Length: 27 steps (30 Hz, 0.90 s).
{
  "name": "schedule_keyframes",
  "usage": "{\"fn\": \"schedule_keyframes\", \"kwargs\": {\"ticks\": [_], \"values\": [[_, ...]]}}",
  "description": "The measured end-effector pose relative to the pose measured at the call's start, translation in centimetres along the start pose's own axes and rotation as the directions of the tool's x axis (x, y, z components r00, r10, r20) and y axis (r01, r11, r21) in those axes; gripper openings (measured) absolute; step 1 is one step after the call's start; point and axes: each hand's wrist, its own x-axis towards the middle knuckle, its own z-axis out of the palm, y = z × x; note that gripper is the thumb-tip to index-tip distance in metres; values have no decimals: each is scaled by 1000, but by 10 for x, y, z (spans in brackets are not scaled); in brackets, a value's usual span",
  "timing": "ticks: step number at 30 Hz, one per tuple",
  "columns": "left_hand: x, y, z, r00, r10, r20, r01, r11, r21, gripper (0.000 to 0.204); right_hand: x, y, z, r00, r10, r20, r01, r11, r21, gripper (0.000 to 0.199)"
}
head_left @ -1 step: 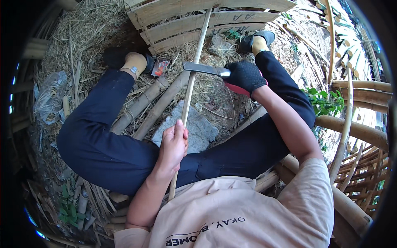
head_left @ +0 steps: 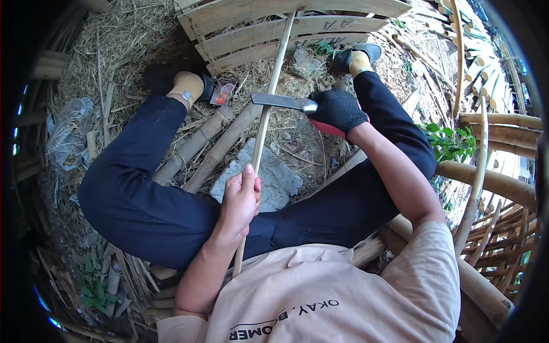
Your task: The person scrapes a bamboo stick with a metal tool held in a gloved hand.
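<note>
A long, pale bamboo strip (head_left: 263,130) runs from my lap away toward a slatted wooden crate. My bare left hand (head_left: 240,197) is closed around its near part, thumb lying along the top. In my right hand (head_left: 338,113), which wears a black and pink glove, is a knife (head_left: 278,101) with a broad, blunt-ended metal blade. The blade lies crosswise over the strip, well beyond my left hand, touching or nearly touching it. Most of the knife's handle is hidden in the glove. Below the strip sits a flat grey stone (head_left: 280,186), between my legs.
The wooden crate (head_left: 251,34) stands at the far side, by my feet. Bamboo poles (head_left: 220,150) lie on the straw-covered ground left of the stone. Crumpled clear plastic (head_left: 71,134) is at the left. Cut bamboo (head_left: 486,74) is stacked at the far right, near a woven basket (head_left: 506,246).
The knife and my gloved right hand have shifted slightly nearer to me along the strip. My left hand keeps its hold in the same place.
</note>
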Motion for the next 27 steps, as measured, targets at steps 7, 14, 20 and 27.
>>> {"fn": "schedule_keyframes", "kwargs": {"ticks": [7, 14, 20, 27], "values": [[2, 1, -3, 999, -41, 19, 42, 998, -56, 42, -21, -40, 13, 968, -194, 158, 190, 981, 44, 24], [6, -6, -8, 999, 5, 32, -4, 1000, -24, 43, -12, -41, 17, 976, -157, 152, 162, 987, -20, 23], [4, -1, -2, 999, -31, 41, 32, 999, -29, 44, 2, -14, 14, 995, -97, 18, 97, 995, 1, 19], [5, -2, -6, 999, -18, 30, 19, 999, -41, 44, 7, -15, 18, 991, -127, -35, 125, 992, -31, 17]]}}
